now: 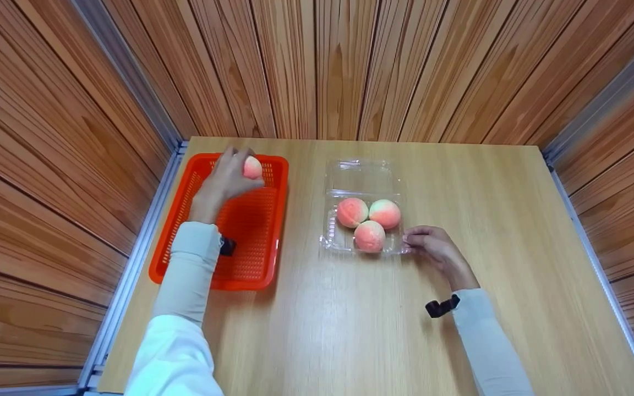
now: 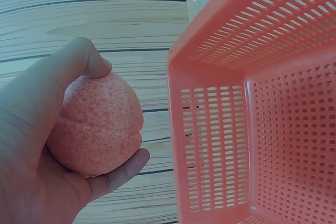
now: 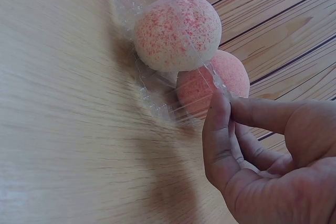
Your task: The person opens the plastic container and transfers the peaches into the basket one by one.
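My left hand (image 1: 228, 179) grips a pink and cream peach (image 1: 252, 168) above the far end of the red basket (image 1: 277, 231). In the left wrist view the thumb and fingers wrap round the peach (image 2: 102, 124), with the basket wall (image 2: 210, 145) beside it. A clear plastic clamshell box (image 1: 334, 234) lies with its lid (image 1: 362, 176) folded back. Inside the box sit a left peach (image 1: 352, 212), a right peach (image 1: 384, 214) and a front peach (image 1: 370, 237). My right hand (image 1: 435, 247) pinches the box's right front rim between thumb and forefinger, seen closely in the right wrist view.
The light wooden table (image 1: 317, 330) runs under everything, bounded by wood-patterned walls (image 1: 344, 71) at the back and both sides. Metal rails (image 1: 124, 280) line its edges. No other peach shows in the visible part of the basket.
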A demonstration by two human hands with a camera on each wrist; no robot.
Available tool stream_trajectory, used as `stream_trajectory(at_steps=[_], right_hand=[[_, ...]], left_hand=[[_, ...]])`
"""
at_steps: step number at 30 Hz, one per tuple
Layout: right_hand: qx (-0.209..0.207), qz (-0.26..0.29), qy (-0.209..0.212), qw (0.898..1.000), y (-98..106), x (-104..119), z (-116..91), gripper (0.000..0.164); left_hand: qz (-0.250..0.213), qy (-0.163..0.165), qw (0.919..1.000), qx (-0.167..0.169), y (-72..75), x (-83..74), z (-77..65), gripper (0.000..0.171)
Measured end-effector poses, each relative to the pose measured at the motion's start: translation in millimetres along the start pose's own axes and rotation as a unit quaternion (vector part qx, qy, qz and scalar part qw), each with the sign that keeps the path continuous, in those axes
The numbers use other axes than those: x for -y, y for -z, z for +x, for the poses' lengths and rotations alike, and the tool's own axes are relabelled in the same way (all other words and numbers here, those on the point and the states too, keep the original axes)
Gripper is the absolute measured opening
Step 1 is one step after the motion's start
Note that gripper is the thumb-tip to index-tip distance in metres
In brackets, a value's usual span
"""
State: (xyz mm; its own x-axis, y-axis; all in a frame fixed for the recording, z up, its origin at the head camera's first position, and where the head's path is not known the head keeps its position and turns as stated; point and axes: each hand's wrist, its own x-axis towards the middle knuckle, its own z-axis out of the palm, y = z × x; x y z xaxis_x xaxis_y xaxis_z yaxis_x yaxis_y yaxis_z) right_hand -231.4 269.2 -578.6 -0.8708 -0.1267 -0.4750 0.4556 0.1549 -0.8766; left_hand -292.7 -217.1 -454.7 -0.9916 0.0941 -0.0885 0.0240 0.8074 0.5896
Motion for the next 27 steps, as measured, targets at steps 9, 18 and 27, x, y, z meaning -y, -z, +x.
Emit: stream_trajectory(at_steps=[9,18,27], right_hand=[[-0.003,-0.008,-0.003,1.0,-0.6,1.2,0.1,0.043],[0.001,-0.006,0.001,1.0,0.0,-0.5,0.4,0.041],[-0.004,0.007,-0.005,1.0,-0.9,0.0,1.8,0.039]], left_hand=[[0.009,0.002,0.9999,-0.005,4.7,6.5,-1.9,0.072],[0.003,0.009,0.9999,-0.003,6.3,12.7,-1.5,0.077],[-0.002,0.012,0.9999,0.001,6.8,21.4,-3.7,0.082]])
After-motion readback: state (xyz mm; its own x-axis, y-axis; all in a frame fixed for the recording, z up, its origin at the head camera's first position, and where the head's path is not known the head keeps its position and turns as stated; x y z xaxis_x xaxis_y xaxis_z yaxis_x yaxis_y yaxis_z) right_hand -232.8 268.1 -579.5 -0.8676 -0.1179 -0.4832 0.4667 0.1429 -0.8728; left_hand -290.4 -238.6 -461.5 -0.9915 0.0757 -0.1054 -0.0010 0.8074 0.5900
